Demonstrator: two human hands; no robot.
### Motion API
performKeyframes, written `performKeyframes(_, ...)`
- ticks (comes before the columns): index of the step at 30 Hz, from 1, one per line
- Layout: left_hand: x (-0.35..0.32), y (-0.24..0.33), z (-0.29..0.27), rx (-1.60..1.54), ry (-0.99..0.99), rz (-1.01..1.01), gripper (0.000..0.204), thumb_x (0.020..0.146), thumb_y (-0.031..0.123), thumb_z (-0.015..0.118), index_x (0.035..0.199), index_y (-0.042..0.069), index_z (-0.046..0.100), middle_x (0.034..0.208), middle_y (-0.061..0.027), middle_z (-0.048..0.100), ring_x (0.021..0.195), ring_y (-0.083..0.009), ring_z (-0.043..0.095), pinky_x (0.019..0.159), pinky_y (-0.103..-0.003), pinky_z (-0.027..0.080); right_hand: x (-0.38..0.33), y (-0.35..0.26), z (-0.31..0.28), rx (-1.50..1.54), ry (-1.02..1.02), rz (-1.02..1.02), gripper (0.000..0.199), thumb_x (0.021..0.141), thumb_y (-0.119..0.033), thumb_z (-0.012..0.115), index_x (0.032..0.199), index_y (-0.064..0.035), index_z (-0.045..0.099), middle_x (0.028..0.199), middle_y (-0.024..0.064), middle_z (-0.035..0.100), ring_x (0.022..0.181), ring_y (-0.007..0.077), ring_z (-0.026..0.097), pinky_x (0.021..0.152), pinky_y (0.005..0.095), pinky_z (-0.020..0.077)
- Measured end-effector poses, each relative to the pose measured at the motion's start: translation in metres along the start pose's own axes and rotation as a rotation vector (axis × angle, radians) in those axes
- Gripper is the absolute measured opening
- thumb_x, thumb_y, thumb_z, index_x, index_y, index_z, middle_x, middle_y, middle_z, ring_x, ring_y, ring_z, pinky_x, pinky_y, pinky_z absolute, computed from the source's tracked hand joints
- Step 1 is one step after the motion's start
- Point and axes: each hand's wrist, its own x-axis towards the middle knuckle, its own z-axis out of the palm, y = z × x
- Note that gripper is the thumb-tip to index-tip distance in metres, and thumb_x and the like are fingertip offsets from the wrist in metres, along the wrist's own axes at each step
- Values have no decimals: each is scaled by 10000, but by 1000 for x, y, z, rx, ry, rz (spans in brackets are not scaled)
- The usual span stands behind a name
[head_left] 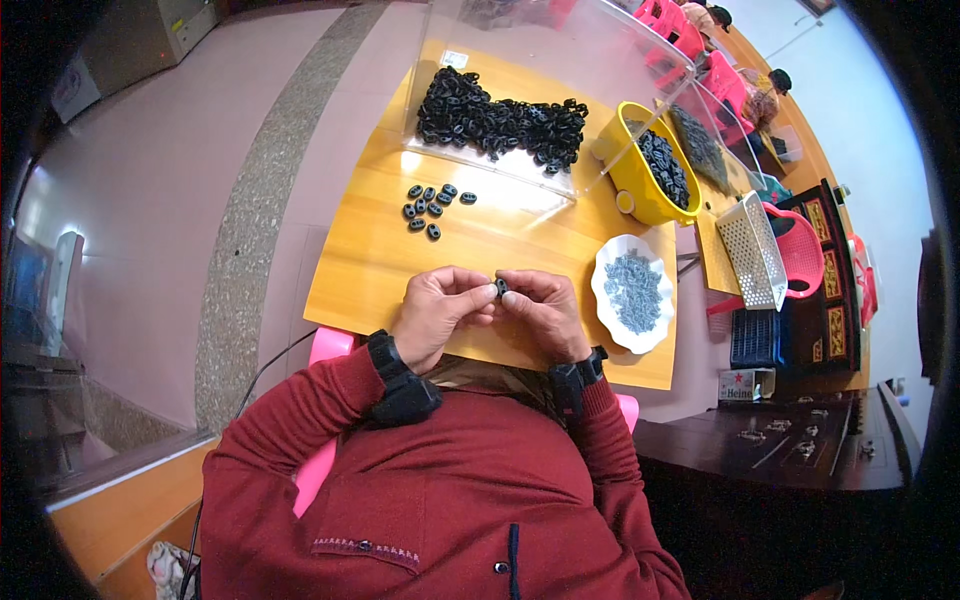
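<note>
Between the fingertips of both hands, over the near part of the wooden table, is a small black oval piece with holes in it. My left hand pinches it from the left with thumb and forefinger. From the other side my right hand closes its thumb and fingers on the same piece. Whether a smaller part is held with it is hidden by the fingers. Beyond my left hand lie several loose black oval pieces, each with two holes. To the right, a white scalloped plate carries a heap of small greyish parts.
A clear plastic box at the table's far side contains a large pile of black oval pieces. Right of it stands a yellow tub full of dark parts. Farther right are a white perforated basket, pink chairs and other people.
</note>
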Motion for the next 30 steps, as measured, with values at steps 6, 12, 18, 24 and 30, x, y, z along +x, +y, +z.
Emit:
performKeyframes(6,0,5,-2,-17,-80,-43,132,853,63,672,950,2,607,848,-72,657,741,-129,647,668,-227,552,-2,3,0,79,-55,-23,245,860,14,625,1104,34,631,983,93,679,860,139,641,782,266,531)
performKeyframes(12,2,2,-5,-57,-136,-86,148,861,85,672,966,3,607,884,-74,656,769,-139,654,682,-228,555,-5,2,2,82,-49,-16,231,860,10,627,1090,32,632,981,104,675,839,162,653,752,279,551)
performKeyframes(18,4,2,-4,-36,-174,-90,118,876,78,649,953,5,597,871,-66,643,752,-131,638,674,-230,545,-8,-5,6,116,-55,-6,229,863,32,609,1091,55,611,972,98,661,855,159,643,786,277,532)
performKeyframes(24,6,0,-1,-6,-175,-95,105,880,66,638,947,3,587,859,-64,633,731,-122,622,667,-230,536,-11,-1,0,-6,-20,-11,252,879,-18,621,1123,37,595,995,83,659,871,148,638,780,272,532)
performKeyframes(30,2,0,5,45,-120,-107,152,879,122,655,961,16,583,817,-34,611,712,-103,609,653,-237,541,-22,-37,-28,-314,232,-45,257,879,-26,606,1128,35,594,935,79,652,762,142,643,696,280,557)
